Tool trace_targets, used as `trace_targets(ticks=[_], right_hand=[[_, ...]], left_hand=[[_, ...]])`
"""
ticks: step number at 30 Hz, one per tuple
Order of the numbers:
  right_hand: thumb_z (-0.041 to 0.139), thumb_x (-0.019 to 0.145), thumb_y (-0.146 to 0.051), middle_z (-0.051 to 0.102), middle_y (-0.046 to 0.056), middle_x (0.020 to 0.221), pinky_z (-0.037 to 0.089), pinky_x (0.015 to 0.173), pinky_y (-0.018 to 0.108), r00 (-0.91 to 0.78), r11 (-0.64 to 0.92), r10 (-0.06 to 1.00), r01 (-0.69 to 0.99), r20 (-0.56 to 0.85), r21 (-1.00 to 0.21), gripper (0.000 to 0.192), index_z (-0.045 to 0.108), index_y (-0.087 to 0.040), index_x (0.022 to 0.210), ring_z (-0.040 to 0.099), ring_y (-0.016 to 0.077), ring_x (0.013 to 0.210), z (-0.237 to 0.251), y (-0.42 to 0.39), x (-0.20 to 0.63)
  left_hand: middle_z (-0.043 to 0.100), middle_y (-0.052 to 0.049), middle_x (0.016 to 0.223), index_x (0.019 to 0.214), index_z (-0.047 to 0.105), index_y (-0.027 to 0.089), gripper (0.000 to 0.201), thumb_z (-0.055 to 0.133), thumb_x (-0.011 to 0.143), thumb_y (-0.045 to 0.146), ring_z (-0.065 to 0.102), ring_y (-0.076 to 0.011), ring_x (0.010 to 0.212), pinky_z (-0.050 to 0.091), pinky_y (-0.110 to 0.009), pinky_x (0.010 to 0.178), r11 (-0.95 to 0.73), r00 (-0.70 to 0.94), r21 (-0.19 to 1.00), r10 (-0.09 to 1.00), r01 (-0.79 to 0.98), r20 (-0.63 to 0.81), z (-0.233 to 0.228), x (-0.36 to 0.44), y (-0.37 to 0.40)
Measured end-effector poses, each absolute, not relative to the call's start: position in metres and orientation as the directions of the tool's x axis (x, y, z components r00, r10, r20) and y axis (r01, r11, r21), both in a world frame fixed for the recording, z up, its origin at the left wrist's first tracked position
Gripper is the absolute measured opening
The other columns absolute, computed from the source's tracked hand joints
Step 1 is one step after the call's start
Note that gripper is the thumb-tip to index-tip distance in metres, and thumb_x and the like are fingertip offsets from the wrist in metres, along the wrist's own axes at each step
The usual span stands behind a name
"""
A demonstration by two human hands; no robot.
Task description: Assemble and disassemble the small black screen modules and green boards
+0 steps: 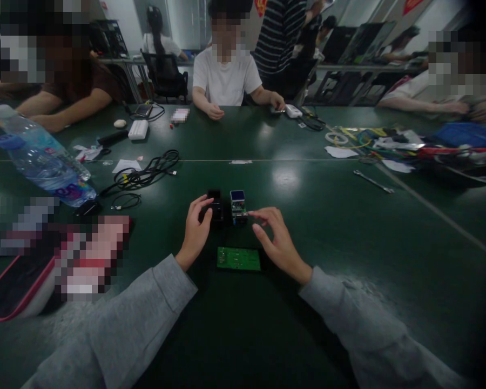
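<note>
At frame centre, the left hand (195, 231) curls its fingers onto a black block (215, 206); the right hand (276, 240), fingers loosely spread, touches the small upright module (238, 206) just beside it. A green circuit board (238, 259) lies flat below, between the wrists.

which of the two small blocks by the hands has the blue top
The small module by the right hand; the black block at the left hand is black all over.

Both grey-sleeved arms reach forward, left hand (195, 229) and right hand (276, 237) loosely curled.
</note>
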State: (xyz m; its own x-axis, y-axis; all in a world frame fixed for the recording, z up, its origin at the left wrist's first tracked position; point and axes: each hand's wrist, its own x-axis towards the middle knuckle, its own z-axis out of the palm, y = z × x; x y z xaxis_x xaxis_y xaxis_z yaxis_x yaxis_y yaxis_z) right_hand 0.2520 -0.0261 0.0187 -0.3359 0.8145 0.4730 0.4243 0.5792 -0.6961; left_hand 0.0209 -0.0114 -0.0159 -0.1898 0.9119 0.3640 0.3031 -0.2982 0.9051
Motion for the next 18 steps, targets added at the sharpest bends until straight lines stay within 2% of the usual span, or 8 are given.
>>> trace_targets(ticks=[3, 6, 10, 14, 18], right_hand=[[0.05, 0.101, -0.041, 0.048, 0.009, 0.133, 0.04, 0.108, 0.051, -0.364, 0.623, 0.782, 0.478, 0.506, -0.619, 0.034, 0.055, -0.029, 0.133, 0.044, 0.0264, 0.126, 0.018, -0.011, 0.243], [0.045, 0.103, -0.043, 0.045, 0.006, 0.144, 0.035, 0.115, 0.051, -0.443, 0.603, 0.791, 0.447, 0.422, -0.661, 0.035, 0.055, -0.031, 0.134, 0.04, 0.0251, 0.135, 0.017, 0.001, 0.242], [0.045, 0.103, -0.045, 0.044, 0.005, 0.148, 0.034, 0.116, 0.054, -0.487, 0.598, 0.788, 0.457, 0.377, -0.659, 0.033, 0.059, -0.03, 0.129, 0.038, 0.0262, 0.139, 0.012, 0.01, 0.247], [0.052, 0.1, -0.042, 0.039, 0.006, 0.153, 0.037, 0.112, 0.057, -0.53, 0.649, 0.754, 0.515, 0.387, -0.56, 0.033, 0.056, -0.03, 0.131, 0.037, 0.0297, 0.14, 0.006, 0.01, 0.248], [0.057, 0.098, -0.036, 0.041, 0.007, 0.148, 0.041, 0.109, 0.057, -0.531, 0.682, 0.732, 0.567, 0.427, -0.463, 0.033, 0.054, -0.031, 0.13, 0.04, 0.0301, 0.135, 0.0, 0.01, 0.247]], left_hand=[[0.055, -0.006, 0.139, 0.117, 0.067, 0.027, 0.024, 0.053, 0.097, 0.029, 0.05, -0.0232, 0.133, 0.038, -0.05, 0.114, -0.297, -0.189, 0.908, 0.913, 0.295, 0.361, -0.015, 0.021, -0.012], [0.055, -0.007, 0.139, 0.118, 0.066, 0.026, 0.025, 0.053, 0.097, 0.029, 0.05, -0.0231, 0.132, 0.038, -0.05, 0.114, -0.297, -0.186, 0.908, 0.915, 0.294, 0.359, -0.015, 0.02, -0.011], [0.055, -0.007, 0.138, 0.117, 0.067, 0.026, 0.024, 0.053, 0.097, 0.029, 0.051, -0.0236, 0.132, 0.039, -0.05, 0.114, -0.302, -0.182, 0.906, 0.914, 0.296, 0.364, -0.017, 0.02, -0.01], [0.055, -0.008, 0.138, 0.117, 0.067, 0.026, 0.024, 0.056, 0.096, 0.029, 0.051, -0.024, 0.131, 0.041, -0.05, 0.112, -0.306, -0.177, 0.906, 0.914, 0.294, 0.366, -0.018, 0.021, -0.01], [0.055, -0.009, 0.137, 0.116, 0.067, 0.025, 0.024, 0.057, 0.095, 0.029, 0.052, -0.0243, 0.131, 0.042, -0.05, 0.111, -0.311, -0.176, 0.904, 0.912, 0.292, 0.371, -0.018, 0.021, -0.009]])
